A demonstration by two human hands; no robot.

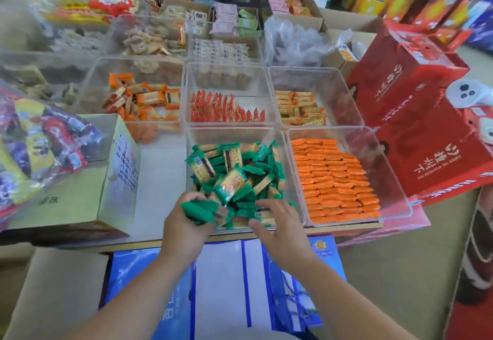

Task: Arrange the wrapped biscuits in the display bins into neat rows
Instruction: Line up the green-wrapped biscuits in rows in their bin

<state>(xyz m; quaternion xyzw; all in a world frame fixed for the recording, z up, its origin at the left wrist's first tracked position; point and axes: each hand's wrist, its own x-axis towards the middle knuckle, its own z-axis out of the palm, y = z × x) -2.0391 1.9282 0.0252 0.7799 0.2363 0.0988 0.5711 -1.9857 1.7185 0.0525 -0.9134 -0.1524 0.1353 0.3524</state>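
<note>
A clear plastic bin (290, 179) at the table's front edge holds a jumbled heap of green-wrapped biscuits (237, 171). My left hand (184, 225) is at the bin's near left corner, closed around a small stack of green packets (200, 210). My right hand (277, 222) hovers over the bin's near edge with fingers spread, fingertips touching loose packets. The bin to the right (394, 179) holds orange-wrapped biscuits (336, 179) lying in neat rows.
Behind stand more clear bins: red packets in rows (226, 107), mixed orange packets (144, 102), yellow-orange packets (300, 107). A cardboard box (80, 187) with a bag of sweets is left, red gift boxes (416, 126) right, a blue bag (226, 286) below the table edge.
</note>
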